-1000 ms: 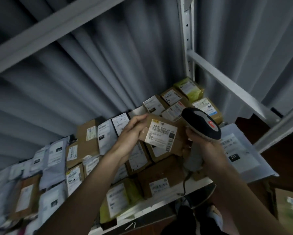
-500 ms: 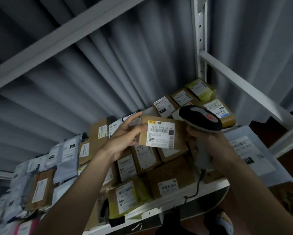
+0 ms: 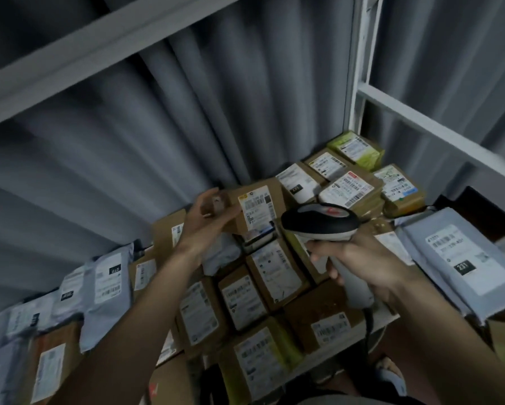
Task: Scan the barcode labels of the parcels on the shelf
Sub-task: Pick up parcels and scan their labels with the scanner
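Both my forearms are bare right up to the bottom edge of the view, no sleeves showing, no watch, no wristband. My left hand point(image 3: 207, 217) has no glove and no ring that I can make out, though it's a bit blurred. My right hand point(image 3: 359, 264) is ungloved too, knuckles plain. Down low there's a strip of grey clothing point(image 3: 371, 400), and my foot in a light-strapped sandal point(image 3: 391, 372).

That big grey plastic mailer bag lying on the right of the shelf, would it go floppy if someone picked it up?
Probably floppy: the grey mailer bag lies flat with wrinkled, sagging edges, unlike the cardboard boxes beside it. Its smooth plastic film may be a little slippery. It looks thin, so likely light for its size.
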